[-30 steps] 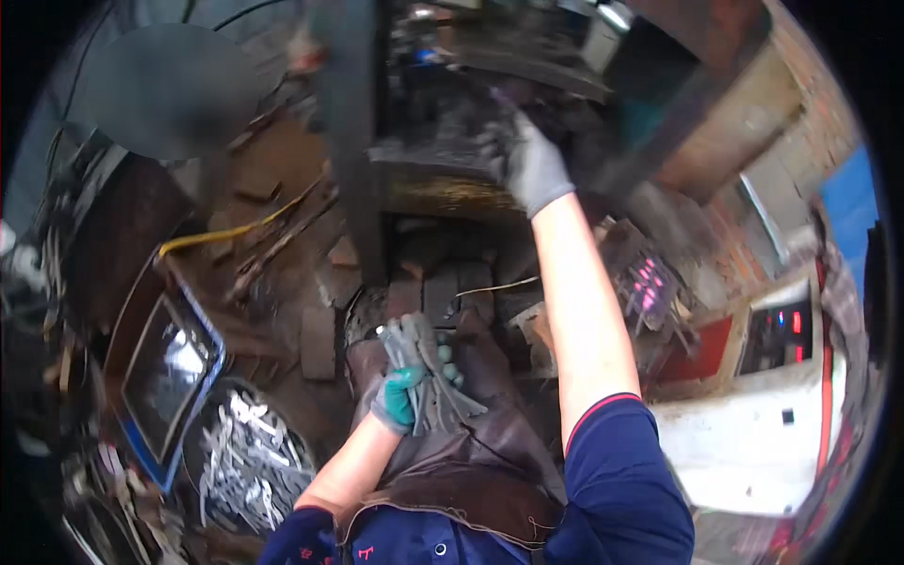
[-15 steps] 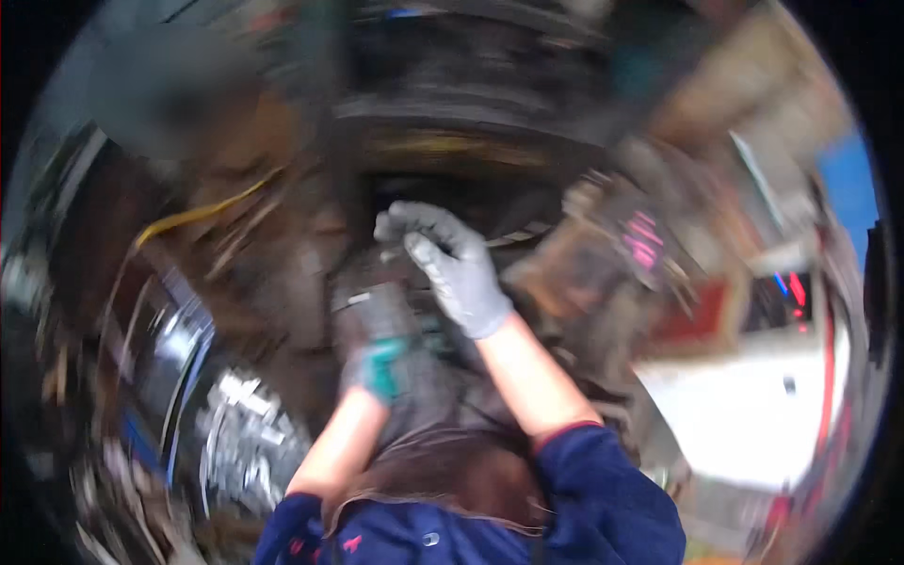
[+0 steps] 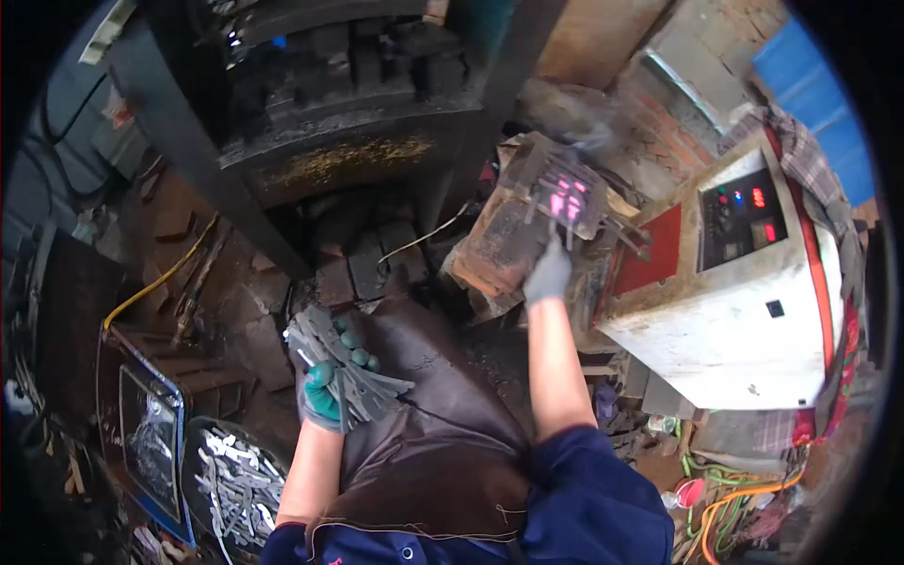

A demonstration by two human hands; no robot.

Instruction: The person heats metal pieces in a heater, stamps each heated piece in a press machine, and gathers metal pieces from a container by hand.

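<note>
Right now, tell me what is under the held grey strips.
The left hand: its green fingertips show past one edge of the grey strips; the palm is covered.

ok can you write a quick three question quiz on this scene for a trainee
1. Which hand grips the bundle of thin, grey, metal-looking strips?
2. True or false: the boxy white metal cabinet stands to the person's right.
3. Fill in: just beyond the grey-gloved right hand, small patches glow ___.

Key: 1. The left hand, in a green-and-grey glove. 2. True. 3. Pink.
</note>
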